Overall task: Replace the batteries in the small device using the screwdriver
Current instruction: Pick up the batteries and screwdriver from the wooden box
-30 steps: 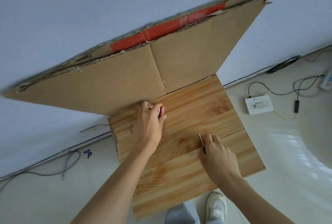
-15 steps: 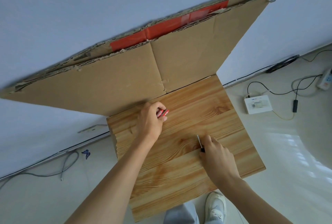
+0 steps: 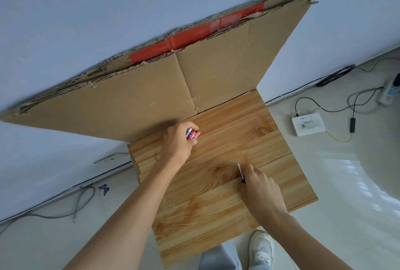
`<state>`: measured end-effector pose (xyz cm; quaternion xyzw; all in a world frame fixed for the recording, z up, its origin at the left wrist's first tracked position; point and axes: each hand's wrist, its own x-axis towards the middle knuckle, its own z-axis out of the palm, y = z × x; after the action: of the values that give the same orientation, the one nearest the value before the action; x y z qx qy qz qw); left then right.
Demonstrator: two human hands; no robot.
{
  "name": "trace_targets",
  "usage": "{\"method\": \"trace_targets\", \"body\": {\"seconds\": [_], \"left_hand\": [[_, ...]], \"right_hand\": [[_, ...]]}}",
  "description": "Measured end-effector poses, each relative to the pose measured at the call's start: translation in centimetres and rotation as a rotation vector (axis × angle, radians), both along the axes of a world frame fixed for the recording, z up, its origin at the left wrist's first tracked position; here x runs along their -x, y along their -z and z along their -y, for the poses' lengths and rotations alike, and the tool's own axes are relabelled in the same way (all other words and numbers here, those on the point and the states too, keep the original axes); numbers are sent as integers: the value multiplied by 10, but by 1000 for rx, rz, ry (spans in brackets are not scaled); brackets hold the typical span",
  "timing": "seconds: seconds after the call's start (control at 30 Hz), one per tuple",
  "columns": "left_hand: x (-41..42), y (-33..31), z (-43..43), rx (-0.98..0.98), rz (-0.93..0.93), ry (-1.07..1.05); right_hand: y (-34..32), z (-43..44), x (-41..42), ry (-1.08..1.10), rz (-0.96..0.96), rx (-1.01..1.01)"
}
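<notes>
Red batteries (image 3: 192,134) sit pinched in the left hand (image 3: 179,142) near the wood board's (image 3: 216,215) cardboard (image 3: 140,101) edge, probably ready to load, while the right hand (image 3: 259,187) grips the screwdriver (image 3: 240,171) mid-board; device isn't visible.

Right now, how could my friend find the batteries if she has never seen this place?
Look for the wooden table with a big cardboard sheet leaning behind it. Near the table's far edge, the left hand is holding the batteries in its fingers. They are small and red, the only brightly printed things on the table; the right hand holds a thin screwdriver instead.
</notes>
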<state>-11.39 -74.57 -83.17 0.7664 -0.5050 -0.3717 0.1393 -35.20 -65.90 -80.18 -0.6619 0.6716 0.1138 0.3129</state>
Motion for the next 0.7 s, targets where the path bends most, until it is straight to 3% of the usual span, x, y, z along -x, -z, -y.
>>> {"method": "trace_targets", "body": {"seconds": [0.37, 0.7], "left_hand": [[7, -46, 4, -106, -464, -31], [63, -226, 18, -141, -617, 96]], "right_hand": [[-58, 17, 10, 148, 204, 3], [-199, 45, 38, 392, 445, 191]]}}
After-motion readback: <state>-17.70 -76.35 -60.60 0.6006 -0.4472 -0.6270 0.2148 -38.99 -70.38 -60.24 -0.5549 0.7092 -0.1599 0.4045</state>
